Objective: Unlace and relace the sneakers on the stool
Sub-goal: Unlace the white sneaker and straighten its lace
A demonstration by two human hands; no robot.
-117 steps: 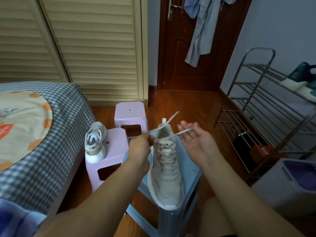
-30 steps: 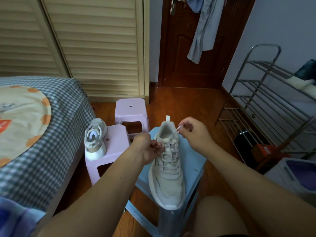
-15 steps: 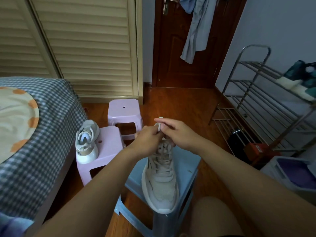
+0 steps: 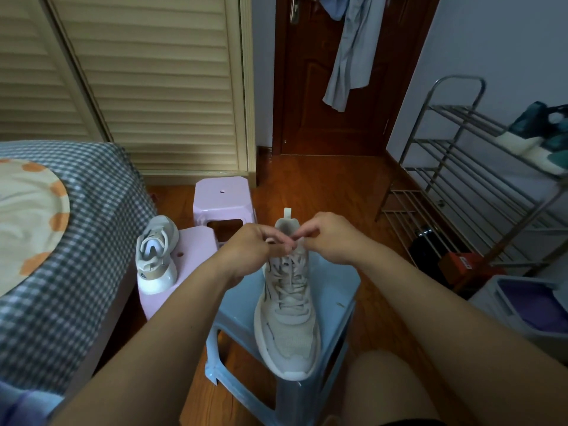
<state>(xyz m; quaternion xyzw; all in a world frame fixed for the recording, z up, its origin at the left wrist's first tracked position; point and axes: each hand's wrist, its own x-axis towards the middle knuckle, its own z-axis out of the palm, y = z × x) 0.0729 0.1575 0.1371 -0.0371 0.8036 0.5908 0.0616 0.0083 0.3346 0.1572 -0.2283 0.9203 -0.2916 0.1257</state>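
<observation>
A pale sneaker [image 4: 289, 315] lies on the blue stool [image 4: 236, 315], toe toward 6 o'clock. At its collar, the left hand [image 4: 249, 252] and right hand [image 4: 333, 241] meet, each grip closed in a pinch on the laces [image 4: 290, 272]. A second sneaker [image 4: 156, 256] stands at 9 o'clock on a pink stool [image 4: 193, 250].

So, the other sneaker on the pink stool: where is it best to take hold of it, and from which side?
Probably by the heel collar of the sneaker, from above: it stands toe-down on the pink stool, its opening faces up, and its rounded sole offers less to hold.
</observation>
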